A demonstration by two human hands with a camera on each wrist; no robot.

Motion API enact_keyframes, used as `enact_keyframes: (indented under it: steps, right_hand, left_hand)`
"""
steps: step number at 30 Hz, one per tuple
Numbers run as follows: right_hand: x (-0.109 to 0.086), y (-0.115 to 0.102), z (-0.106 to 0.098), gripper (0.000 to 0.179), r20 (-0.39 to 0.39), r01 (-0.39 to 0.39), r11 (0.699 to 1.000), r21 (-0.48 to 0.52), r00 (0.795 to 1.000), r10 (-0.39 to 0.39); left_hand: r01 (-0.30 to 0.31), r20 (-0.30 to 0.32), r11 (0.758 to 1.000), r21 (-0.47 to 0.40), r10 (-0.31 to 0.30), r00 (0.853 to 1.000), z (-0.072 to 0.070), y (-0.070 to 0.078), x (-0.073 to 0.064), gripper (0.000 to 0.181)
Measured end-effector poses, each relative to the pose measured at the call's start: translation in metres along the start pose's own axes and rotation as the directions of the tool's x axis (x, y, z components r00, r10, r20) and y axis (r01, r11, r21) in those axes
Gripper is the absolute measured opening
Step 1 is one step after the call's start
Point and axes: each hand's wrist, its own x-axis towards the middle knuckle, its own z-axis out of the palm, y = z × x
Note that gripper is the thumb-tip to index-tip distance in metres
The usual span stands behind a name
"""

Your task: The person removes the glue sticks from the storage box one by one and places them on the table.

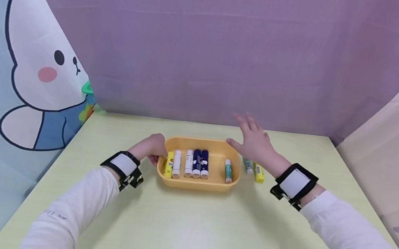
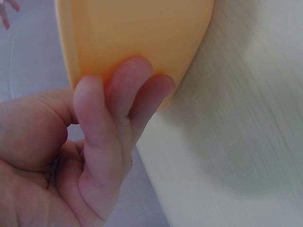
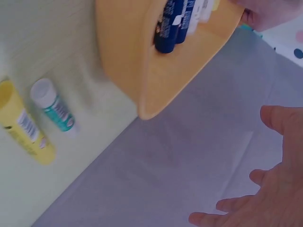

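Note:
My left hand (image 1: 152,147) pinches the left rim of an orange-yellow plastic basin (image 1: 195,185), its fingertips (image 2: 130,73) against the outer wall. Inside, from left to right, lie a yellow glue stick (image 1: 168,164), two white ones (image 1: 176,164) and two dark blue ones (image 1: 196,163). Apart from these, a teal-and-white glue stick (image 1: 228,171) lies toward the basin's right end. My right hand (image 1: 257,142) is raised near the back right corner of the basin, fingers spread and holding nothing.
On the table (image 1: 187,222), just right of the basin, lie another teal glue stick (image 3: 57,111) and another yellow glue stick (image 3: 26,125). A purple cloth (image 1: 207,59) hangs behind the table's back edge. Printed cloths (image 1: 36,113) flank the table on both sides.

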Motion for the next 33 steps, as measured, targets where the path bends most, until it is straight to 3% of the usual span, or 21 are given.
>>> enact_keyframes:
  steps: [6, 12, 22, 33]
  right_hand:
    - [-0.001, -0.024, 0.006, 0.083, 0.027, 0.063, 0.998, 0.011, 0.998, -0.064]
    - [0.004, -0.036, 0.025, 0.082, 0.058, 0.097, 0.994, 0.051, 0.993, -0.1]
    - [0.014, -0.049, 0.05, 0.074, 0.18, 0.01, 0.996, 0.089, 0.983, -0.026]
    - [0.026, -0.054, 0.068, 0.061, 0.245, 0.015, 0.999, -0.041, 0.969, -0.005]
  left_hand:
    - [0.008, -0.005, 1.0, 0.007, -0.008, 1.0, -0.001, 0.002, -0.001, 0.029]
    - [0.013, -0.002, 1.0, 0.018, -0.013, 1.0, -0.001, 0.003, 0.0, 0.03]
    - [0.013, 0.004, 1.0, 0.013, -0.013, 1.0, -0.002, 0.004, -0.002, 0.028]
    - [0.013, 0.004, 1.0, 0.028, -0.013, 1.0, 0.0, 0.002, 0.003, 0.028]
